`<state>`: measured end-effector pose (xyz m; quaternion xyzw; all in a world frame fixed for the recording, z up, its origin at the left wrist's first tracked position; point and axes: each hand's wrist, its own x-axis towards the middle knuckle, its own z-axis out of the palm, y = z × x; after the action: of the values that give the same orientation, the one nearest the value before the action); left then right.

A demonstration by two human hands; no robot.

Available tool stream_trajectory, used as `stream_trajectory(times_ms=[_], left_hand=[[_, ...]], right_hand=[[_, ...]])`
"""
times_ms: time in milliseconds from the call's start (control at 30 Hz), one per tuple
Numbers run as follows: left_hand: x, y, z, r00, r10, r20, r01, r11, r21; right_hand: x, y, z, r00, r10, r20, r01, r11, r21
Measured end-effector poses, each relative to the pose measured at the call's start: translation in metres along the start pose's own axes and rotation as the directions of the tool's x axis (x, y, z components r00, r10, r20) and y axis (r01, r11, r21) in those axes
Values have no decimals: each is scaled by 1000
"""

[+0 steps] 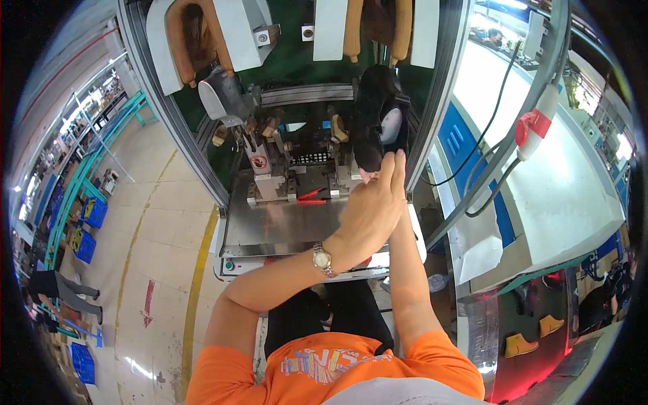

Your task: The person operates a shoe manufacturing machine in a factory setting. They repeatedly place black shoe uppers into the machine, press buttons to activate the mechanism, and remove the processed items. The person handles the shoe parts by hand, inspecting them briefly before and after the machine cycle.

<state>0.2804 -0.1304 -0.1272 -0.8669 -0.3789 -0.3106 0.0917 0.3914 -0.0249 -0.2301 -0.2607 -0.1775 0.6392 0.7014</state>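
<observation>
A black shoe upper (375, 125) sits over the right-hand post of the machine, its opening showing a pale lining or form inside. My left hand (368, 217), with a wristwatch above it, reaches across and grips the near end of this upper, fingers close together. My right hand (402, 196) comes up from below at the same end; the left hand covers most of it, so its fingers are hidden. On the left-hand post stands a bare pale metal form (226, 98). Red-handled pliers (312, 196) lie on the metal bed between the posts.
Brown padded clamps (196, 34) hang above both posts. Metal frame columns (439, 88) flank the work space. A green button (229, 265) is on the front panel. At right are a white machine (540, 202), a red-and-white plug connector (536, 125) on a cable, and tan shoe uppers (520, 345).
</observation>
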Motion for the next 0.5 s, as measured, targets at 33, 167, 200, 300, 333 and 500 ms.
stream_trajectory(times_ms=[33,167,200,300,333,500], left_hand=[[-2,-5,8,1000,8,-30,-9,1000,-19],[-4,-8,22,996,13,-87,-19,997,-72],[-4,-8,24,996,12,-85,-18,998,-68],[-8,-9,28,992,-50,-114,36,992,-124],[-9,-9,26,994,-80,-76,71,991,-115],[-11,-10,12,991,-132,35,135,988,-74]], right_hand=[[5,2,3,1000,10,-20,-10,1000,-11],[17,0,1,995,31,-91,-34,999,-28],[17,0,0,994,39,-106,-42,999,-22],[14,2,-3,984,86,-157,-81,996,38],[15,2,-3,978,111,-174,-101,993,69],[21,-3,3,981,48,-190,-66,994,-87]])
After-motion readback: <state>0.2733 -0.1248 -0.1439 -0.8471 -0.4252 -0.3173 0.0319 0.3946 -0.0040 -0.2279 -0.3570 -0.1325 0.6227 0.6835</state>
